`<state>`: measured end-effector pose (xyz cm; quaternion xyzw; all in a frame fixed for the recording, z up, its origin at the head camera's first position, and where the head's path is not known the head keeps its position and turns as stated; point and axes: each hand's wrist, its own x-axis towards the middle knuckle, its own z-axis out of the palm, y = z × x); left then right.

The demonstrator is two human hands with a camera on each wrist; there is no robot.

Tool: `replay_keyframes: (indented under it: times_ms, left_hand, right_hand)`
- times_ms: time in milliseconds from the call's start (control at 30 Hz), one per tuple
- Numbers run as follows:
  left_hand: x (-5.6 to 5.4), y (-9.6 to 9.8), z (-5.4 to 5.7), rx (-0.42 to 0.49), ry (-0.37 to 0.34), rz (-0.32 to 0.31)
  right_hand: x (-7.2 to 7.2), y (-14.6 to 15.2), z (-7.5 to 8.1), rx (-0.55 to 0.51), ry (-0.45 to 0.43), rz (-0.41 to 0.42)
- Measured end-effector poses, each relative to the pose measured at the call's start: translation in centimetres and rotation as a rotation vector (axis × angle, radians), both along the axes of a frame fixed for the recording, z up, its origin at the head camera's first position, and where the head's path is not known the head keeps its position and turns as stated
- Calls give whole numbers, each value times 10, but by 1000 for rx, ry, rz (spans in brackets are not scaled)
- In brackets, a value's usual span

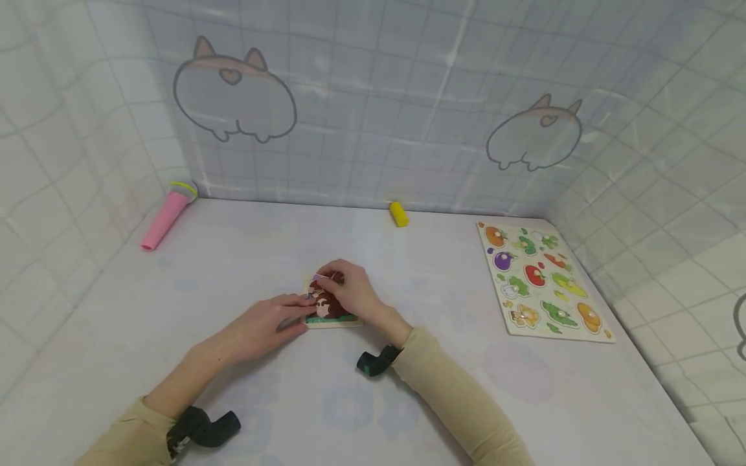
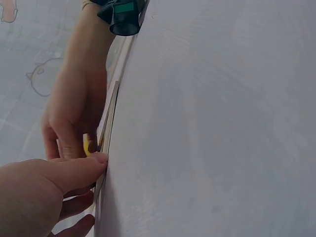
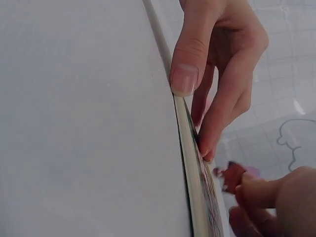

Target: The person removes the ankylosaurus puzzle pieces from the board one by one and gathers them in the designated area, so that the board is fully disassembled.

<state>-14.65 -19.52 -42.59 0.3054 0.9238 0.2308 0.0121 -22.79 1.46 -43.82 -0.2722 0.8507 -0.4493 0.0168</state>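
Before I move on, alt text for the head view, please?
A left hand rests on a small picture board while the right hand pinches a piece over it. Behind lie a pink microphone and yellow block; at right, a vegetable board.

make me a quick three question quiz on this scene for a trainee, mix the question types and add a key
1. True or false: in the head view, the yellow block lies between the pink microphone and the vegetable board, going left to right.
2. Multiple choice: what does the right hand pinch?
a) the pink microphone
b) a small dark red piece
c) the yellow block
3. Fill in: the left hand touches the small picture ____.

Key:
1. True
2. b
3. board
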Motion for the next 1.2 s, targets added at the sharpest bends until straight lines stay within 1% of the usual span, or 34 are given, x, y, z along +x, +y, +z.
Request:
replay_keyframes:
  times_ms: [67,133,233,300,400,500,567,667,700,800,933,1100,1200]
  left_hand:
    - [-1,2,-2,4,-4,-8]
    - [-1,3,-4,7,-9,-15]
    - [-2,3,-4,-4,1,-17]
    - [-1,3,-3,-10,7,-19]
    - [1,3,-3,-34,2,-21]
    - [3,5,-2,-69,-10,-19]
    - [5,6,-1,-89,-7,-11]
    - [6,8,-1,-97,10,-11]
    - [6,8,0,-95,17,-16]
    - [6,9,-1,-76,27,-50]
    - [5,8,-2,-36,23,-80]
    - [4,8,-4,-15,-2,-73]
    - [4,8,-5,-20,-25,-61]
  right_hand:
    - [0,5,3,-31,-45,-27]
    - [0,12,11,-48,-79,-35]
    - [-1,28,22,-58,-92,-27]
    - [-2,40,26,-75,-98,-30]
    - [-5,58,25,-124,-122,-69]
    - [-8,73,21,-187,-163,-119]
    - [-10,80,17,-204,-183,-141]
    - [-14,86,14,-180,-185,-155]
    - [-15,87,14,-160,-173,-157]
    - [-18,91,15,-91,-137,-179]
    - [-21,97,16,-37,-128,-223]
    - [-22,102,16,7,-143,-260]
    - [-22,103,15,22,-146,-254]
